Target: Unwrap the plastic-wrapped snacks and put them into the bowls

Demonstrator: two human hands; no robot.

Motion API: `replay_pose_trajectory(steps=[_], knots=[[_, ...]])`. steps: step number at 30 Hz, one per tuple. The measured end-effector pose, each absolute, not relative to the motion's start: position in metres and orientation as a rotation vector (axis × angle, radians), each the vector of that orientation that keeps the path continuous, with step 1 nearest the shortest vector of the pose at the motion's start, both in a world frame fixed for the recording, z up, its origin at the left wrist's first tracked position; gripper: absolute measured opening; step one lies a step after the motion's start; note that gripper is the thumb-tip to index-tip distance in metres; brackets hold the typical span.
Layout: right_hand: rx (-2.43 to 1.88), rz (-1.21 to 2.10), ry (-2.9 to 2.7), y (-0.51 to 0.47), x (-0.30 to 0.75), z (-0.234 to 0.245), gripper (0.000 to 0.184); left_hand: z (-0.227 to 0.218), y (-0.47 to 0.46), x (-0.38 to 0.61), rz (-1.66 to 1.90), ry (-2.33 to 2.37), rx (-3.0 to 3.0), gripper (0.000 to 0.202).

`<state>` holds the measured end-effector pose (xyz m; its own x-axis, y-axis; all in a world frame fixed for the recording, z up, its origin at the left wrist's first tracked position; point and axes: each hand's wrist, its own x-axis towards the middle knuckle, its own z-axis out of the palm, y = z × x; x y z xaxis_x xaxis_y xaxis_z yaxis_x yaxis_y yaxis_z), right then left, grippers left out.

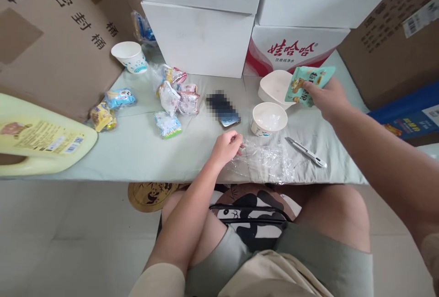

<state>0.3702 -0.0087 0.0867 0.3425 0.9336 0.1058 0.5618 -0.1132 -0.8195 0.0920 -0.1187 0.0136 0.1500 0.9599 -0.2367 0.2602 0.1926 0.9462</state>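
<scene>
My right hand point(327, 98) grips a green snack packet point(307, 83) and holds it up over a white bowl point(276, 86) at the back right of the table. A smaller white paper bowl point(269, 119) stands just in front of it. My left hand point(227, 146) is closed in a pinch on the edge of a crumpled sheet of clear plastic wrap point(270, 160) that lies on the pale green tabletop point(137, 146). A utility knife point(306, 152) rests to the right of the wrap.
A phone point(222, 108) lies mid-table. Several small snack packets point(176, 98) are scattered to the left, with a paper cup point(129, 56) behind. White boxes point(202, 36) and cardboard cartons line the back. A yellow jug point(41, 137) lies at the left edge.
</scene>
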Motion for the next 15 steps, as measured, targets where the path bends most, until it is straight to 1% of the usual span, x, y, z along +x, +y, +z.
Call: replay_pose_trajectory(steps=[3,5,7,11,13,15], knots=[[-2.034,0.361,-1.484,0.02,0.367,0.09,0.058,0.014,-0.119,0.09,0.779,1.34,1.329,0.026],[-2.106,0.237,-1.621,0.032,0.364,0.09,0.06,0.014,-0.119,0.089,0.771,1.344,1.337,0.027],[-2.12,0.254,-1.759,0.041,0.36,0.087,0.065,0.015,-0.119,0.089,0.769,1.348,1.331,0.028],[-2.208,0.455,-1.956,0.058,0.358,0.074,0.08,0.017,-0.118,0.089,0.776,1.336,1.326,0.027],[-2.225,0.462,-1.972,0.067,0.358,0.07,0.079,0.017,-0.118,0.09,0.779,1.33,1.335,0.027],[-2.225,0.432,-1.961,0.074,0.359,0.068,0.069,0.017,-0.117,0.091,0.778,1.326,1.348,0.027]])
